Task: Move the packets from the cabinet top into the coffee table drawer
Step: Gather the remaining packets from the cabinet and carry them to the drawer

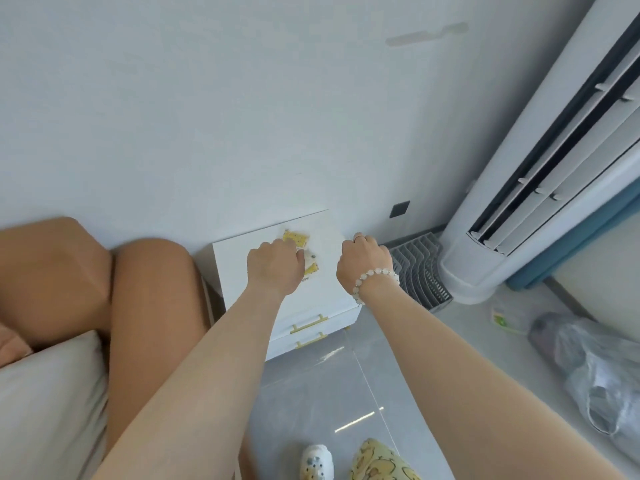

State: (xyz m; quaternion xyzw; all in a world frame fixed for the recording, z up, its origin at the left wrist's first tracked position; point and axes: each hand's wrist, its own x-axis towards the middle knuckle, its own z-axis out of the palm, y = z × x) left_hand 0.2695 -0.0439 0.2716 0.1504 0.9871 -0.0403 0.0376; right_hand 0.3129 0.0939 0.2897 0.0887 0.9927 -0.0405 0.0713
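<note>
yellow packets [295,238] under left hand [275,268]; right hand [363,263] curled, empty.

A smooth, white, matt finish is shown by the cabinet [322,299], with brass-coloured metal drawer handles [308,325]. The yellow packets [295,238] appear as printed film. Glossy grey tiles form the floor [346,393]. At 4 o'clock, crinkled translucent plastic makes up a bag [602,375]. Pearly beads form the bracelet [372,277].
</note>
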